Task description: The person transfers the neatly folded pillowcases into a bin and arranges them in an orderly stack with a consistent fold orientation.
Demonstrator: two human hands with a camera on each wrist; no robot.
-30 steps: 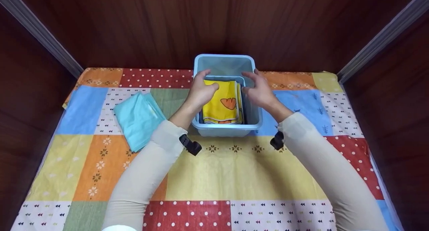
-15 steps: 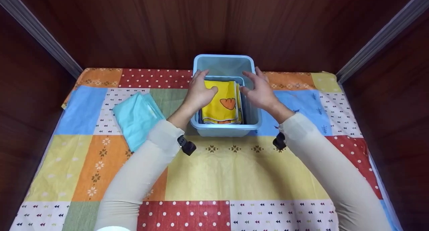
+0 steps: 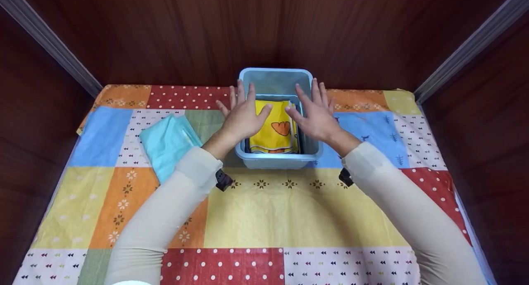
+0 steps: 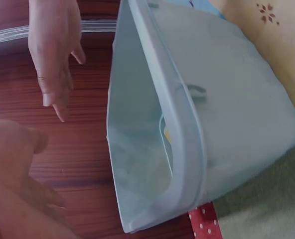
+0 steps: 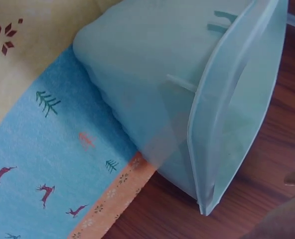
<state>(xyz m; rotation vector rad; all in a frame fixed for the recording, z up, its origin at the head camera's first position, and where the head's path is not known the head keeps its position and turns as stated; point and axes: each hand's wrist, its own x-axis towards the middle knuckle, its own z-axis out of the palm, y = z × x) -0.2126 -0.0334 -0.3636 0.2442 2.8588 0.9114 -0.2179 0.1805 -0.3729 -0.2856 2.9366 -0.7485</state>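
My left hand [image 3: 241, 115] hovers over the left side of a light blue plastic bin [image 3: 279, 156], fingers spread and straight. Above the bin's right side my right hand [image 3: 316, 117] is likewise spread, holding nothing. A folded yellow cloth [image 3: 268, 138] with an orange print stands inside the bin, beside other folded edges. It sits within a smaller blue inner box, whose rim partly shows. The left wrist view has both hands beyond the tilted-looking bin wall [image 4: 237, 94]. Only part of the right hand [image 5: 282, 219] appears in the right wrist view, apart from the bin [image 5: 152, 84].
A folded turquoise cloth [image 3: 167, 144] lies left of the bin, partly behind the left sleeve. The patchwork tablecloth [image 3: 306, 219] covers the table. A dark wooden panel [image 3: 272, 29] rises close behind the bin, with more panels at both sides.
Both hands have opened out, their fingers going from bent at the bin's sides to straight and spread above it. The left hand has shifted slightly left. Bin and cloths stay in place.
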